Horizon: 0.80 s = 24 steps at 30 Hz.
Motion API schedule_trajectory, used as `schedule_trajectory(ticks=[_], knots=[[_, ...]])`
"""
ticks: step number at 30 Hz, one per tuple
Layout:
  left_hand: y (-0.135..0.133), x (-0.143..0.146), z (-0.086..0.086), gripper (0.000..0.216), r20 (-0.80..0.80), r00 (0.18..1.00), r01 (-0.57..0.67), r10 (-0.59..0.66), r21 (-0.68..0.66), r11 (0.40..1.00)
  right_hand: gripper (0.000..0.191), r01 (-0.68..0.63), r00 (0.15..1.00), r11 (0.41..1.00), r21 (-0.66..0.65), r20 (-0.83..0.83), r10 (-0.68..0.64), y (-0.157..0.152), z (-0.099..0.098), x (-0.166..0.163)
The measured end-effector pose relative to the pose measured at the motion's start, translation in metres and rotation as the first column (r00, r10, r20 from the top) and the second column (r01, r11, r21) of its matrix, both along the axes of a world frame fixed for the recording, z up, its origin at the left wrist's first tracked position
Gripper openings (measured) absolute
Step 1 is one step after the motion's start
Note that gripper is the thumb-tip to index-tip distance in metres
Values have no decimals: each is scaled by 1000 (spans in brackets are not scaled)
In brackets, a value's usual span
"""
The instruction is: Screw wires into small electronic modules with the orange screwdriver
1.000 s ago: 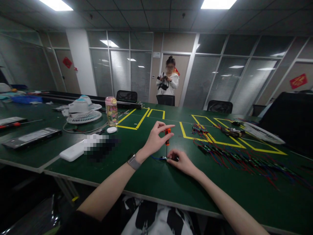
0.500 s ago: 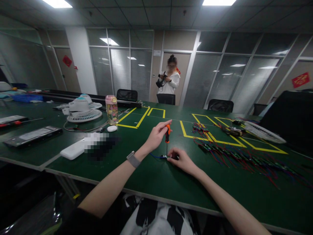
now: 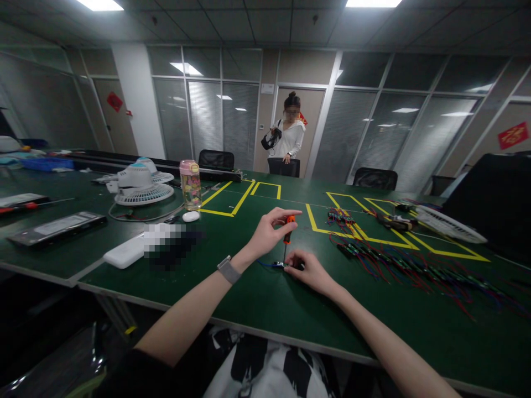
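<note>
My left hand pinches the orange handle of a small screwdriver, which stands nearly upright with its tip down. The tip rests on a small circuit board with a blue wire lying on the green table. My right hand lies with its fingers curled over the right end of that board, pressing it to the table. A grey watch sits on my left wrist.
A long pile of wired boards spreads to the right. At left lie a white power bank, a mouse, a pink bottle, white fans and flat trays. A person stands beyond the table.
My left hand's fingers have shifted round the screwdriver handle and the tool now tilts slightly. The person at the back has lowered the black thing they held up.
</note>
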<state>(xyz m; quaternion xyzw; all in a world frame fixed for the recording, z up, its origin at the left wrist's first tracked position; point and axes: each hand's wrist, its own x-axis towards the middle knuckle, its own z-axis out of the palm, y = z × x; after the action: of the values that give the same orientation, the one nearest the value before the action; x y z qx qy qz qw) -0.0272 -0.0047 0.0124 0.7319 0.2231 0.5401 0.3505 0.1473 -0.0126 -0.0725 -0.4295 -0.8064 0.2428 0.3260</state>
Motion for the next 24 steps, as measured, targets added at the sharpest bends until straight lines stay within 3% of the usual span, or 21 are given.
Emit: schedule_trajectory(ticks=[2, 7, 11, 13, 18, 22, 24], knots=[[3, -1, -1, 33, -17, 999, -39, 39, 20, 999, 8, -5, 1000, 1000, -3, -7, 5, 0, 0, 0], [7, -1, -2, 37, 33, 994, 106, -104, -58, 993, 8, -4, 1000, 1000, -7, -10, 4, 1, -2, 1], [5, -1, -2, 35, 13, 999, -44, 44, 10, 999, 8, -9, 1000, 1000, -5, -16, 9, 3, -4, 1], [5, -2, -2, 32, -8, 998, -60, 60, 34, 998, 8, -15, 1000, 1000, -8, -17, 15, 3, -4, 1], [6, -1, -2, 37, 62, 991, 125, -120, -76, 989, 9, -15, 1000, 1000, -16, -13, 15, 2, -3, 2], [6, -2, -2, 33, 44, 999, -28, 29, -19, 999, 9, -18, 1000, 1000, -14, -12, 17, 2, -4, 2], [6, -3, -2, 31, 23, 1000, -15, 15, 9, 1000, 9, -21, 1000, 1000, -11, -13, 20, 2, -4, 2]])
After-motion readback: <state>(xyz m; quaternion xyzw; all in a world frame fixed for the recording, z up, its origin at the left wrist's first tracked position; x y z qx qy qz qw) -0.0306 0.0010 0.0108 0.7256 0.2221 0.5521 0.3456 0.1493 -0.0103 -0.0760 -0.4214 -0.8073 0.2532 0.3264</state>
